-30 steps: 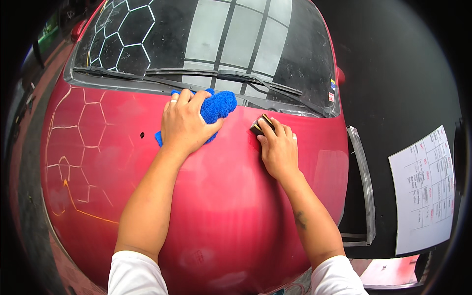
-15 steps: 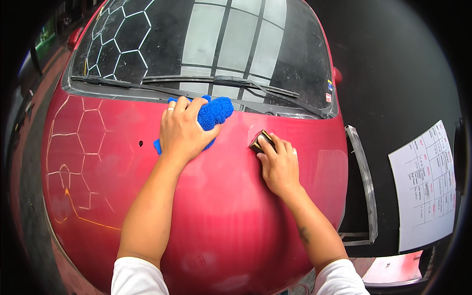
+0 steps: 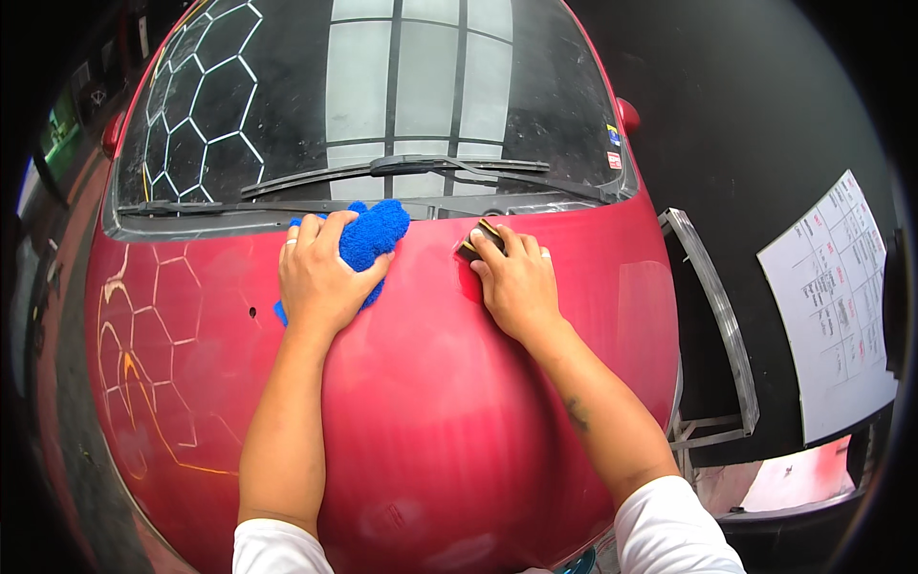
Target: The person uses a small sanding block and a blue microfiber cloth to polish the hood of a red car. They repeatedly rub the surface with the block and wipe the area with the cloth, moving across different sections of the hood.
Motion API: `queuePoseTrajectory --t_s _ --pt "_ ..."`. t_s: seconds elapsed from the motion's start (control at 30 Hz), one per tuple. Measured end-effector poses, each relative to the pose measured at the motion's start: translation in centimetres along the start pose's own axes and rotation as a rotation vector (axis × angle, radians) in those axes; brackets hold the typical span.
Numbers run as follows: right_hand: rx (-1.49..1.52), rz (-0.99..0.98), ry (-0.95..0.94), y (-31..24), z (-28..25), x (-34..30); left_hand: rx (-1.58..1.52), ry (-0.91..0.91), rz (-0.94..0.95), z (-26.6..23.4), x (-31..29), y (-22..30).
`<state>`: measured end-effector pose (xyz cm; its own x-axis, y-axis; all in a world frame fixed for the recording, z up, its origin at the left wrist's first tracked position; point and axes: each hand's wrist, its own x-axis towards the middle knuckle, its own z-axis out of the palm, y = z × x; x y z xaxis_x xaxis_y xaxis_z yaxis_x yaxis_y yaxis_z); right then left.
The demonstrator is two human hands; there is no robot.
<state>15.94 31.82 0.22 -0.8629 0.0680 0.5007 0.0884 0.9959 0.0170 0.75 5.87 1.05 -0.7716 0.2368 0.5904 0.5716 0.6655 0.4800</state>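
A red car hood fills the middle of the view, its paint hazy and streaked in places. Near its windshield edge, my left hand is closed on a bunched blue microfiber cloth resting on the paint. To the right, my right hand pinches a small dark block with yellowish edges, an applicator block, against the hood. A wetter, deeper red patch shows just beside that block. The block's underside is hidden.
Black wipers lie across the base of the windshield beyond my hands. On the right stand a metal frame and a white board with a handwritten table. A small dark hole marks the hood's left side.
My right hand has moved the block up the hood toward the windshield, uncovering the darker red patch. The whole view has shifted slightly; my left hand stays on the cloth.
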Motion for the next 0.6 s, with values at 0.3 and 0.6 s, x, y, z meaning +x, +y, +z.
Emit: queuePoseTrajectory --t_s 0.3,0.6 --pt "0.035 -0.013 -0.014 0.35 0.04 0.04 0.032 -0.014 -0.017 -0.11 -0.05 0.18" --pt "0.025 -0.045 0.018 0.3 -0.18 0.55 0.031 -0.027 -0.025 -0.06 0.12 0.24"
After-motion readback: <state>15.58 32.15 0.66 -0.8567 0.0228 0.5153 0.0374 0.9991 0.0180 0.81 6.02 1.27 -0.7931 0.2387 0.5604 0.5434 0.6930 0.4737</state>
